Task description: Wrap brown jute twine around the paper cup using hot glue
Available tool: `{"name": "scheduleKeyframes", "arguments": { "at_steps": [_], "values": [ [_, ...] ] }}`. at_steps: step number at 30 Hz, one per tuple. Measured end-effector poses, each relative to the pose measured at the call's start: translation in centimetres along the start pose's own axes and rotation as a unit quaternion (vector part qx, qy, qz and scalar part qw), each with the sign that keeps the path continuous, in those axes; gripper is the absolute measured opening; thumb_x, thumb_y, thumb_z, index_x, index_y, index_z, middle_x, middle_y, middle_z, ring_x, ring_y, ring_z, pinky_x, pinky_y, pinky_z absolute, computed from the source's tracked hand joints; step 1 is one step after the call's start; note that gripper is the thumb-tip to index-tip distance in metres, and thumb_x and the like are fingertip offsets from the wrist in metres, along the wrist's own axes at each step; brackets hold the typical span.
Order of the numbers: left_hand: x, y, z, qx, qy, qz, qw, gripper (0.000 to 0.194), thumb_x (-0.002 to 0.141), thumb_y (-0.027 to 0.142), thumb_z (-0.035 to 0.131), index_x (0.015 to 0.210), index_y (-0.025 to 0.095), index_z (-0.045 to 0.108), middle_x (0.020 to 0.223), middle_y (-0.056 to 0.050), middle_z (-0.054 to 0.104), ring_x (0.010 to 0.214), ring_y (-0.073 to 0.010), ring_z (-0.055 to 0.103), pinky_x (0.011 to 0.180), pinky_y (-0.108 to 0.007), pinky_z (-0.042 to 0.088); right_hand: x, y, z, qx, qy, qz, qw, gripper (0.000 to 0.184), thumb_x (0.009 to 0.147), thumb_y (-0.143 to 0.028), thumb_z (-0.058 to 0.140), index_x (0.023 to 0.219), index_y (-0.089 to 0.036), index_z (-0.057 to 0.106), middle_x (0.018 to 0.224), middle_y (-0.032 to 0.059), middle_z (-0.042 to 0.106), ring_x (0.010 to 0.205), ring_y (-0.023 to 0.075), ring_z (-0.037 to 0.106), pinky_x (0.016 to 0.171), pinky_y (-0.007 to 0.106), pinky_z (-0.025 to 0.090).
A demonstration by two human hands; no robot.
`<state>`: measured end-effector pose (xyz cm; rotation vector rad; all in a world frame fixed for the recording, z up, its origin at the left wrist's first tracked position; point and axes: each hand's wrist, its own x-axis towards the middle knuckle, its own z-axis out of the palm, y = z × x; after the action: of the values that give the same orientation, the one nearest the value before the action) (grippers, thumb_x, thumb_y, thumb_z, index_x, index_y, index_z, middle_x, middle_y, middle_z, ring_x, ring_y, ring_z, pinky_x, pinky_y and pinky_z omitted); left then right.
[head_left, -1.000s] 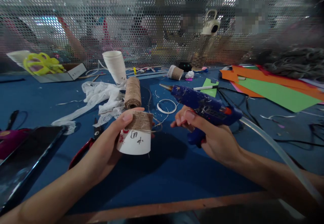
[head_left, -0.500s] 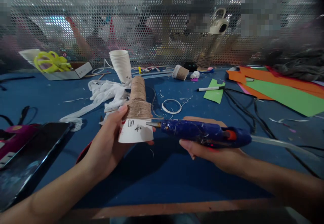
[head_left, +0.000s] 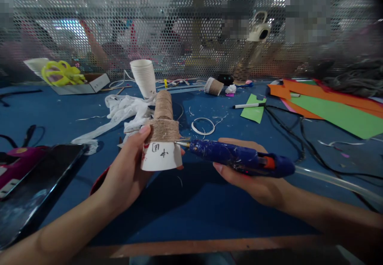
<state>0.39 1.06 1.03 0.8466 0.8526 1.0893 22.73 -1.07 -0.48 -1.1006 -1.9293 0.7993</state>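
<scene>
A white paper cup (head_left: 161, 159) is held upside down in my left hand (head_left: 127, 153), thumb on its near left side and fingertips showing at its right. Brown twine (head_left: 164, 131) wraps the upper part of the cup; dark marks and a bit of red print show on the bare part. My right hand (head_left: 254, 181) is closed round a blue hot glue gun (head_left: 236, 157), which lies nearly level. Its metal nozzle points left and meets the cup's right side at the lower edge of the twine. A clear glue stick (head_left: 329, 175) sticks out of its rear end.
Behind the cup stands a twine spool (head_left: 163, 104), with white lace (head_left: 125, 111) to its left. Stacked paper cups (head_left: 143, 77) rise farther back. A phone (head_left: 44, 185) lies at left, coloured paper (head_left: 335, 109) at right. A white ring (head_left: 202, 126) and black cords (head_left: 284, 127) lie nearby.
My right hand has brought the glue gun down and left, turning it level, until its nozzle met the cup at the twine's edge. The left hand kept its hold, shifting slightly.
</scene>
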Motion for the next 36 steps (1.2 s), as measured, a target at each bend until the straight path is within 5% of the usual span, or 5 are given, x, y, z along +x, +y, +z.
{"name": "scheduleKeyframes", "arguments": {
  "at_steps": [7, 16, 36],
  "values": [
    [0.1, -0.2, 0.0, -0.021, 0.005, -0.012, 1.000, 0.031, 0.092, 0.033, 0.058, 0.116, 0.015, 0.065, 0.089, -0.003, 0.079, 0.070, -0.0186, 0.073, 0.066, -0.027, 0.059, -0.2, -0.3, -0.1, -0.005, -0.003, -0.005, 1.000, 0.024, 0.085, -0.020, 0.060, 0.065, -0.022, 0.046, 0.062, -0.0034, 0.049, 0.055, 0.0112, 0.045, 0.051, 0.026, 0.036],
    [0.5, -1.4, -1.0, 0.026, 0.041, 0.037, 0.998, 0.049, 0.089, 0.039, 0.061, 0.135, 0.023, 0.057, 0.112, -0.005, 0.073, 0.097, -0.0224, 0.069, 0.086, -0.032, 0.053, -0.4, -0.5, 0.1, -0.033, -0.014, -0.023, 0.999, 0.024, 0.078, -0.008, 0.057, 0.064, -0.021, 0.042, 0.062, -0.0049, 0.045, 0.054, 0.0092, 0.041, 0.050, 0.025, 0.030],
    [0.1, -1.1, -0.7, 0.046, 0.042, 0.046, 0.997, 0.045, 0.085, 0.044, 0.065, 0.126, 0.026, 0.062, 0.123, -0.004, 0.070, 0.101, -0.0230, 0.065, 0.074, -0.026, 0.049, -0.4, -0.2, 0.2, -0.018, -0.009, -0.017, 1.000, 0.024, 0.078, -0.007, 0.057, 0.064, -0.020, 0.043, 0.062, -0.0050, 0.045, 0.055, 0.0084, 0.043, 0.051, 0.025, 0.031]
  ]
}}
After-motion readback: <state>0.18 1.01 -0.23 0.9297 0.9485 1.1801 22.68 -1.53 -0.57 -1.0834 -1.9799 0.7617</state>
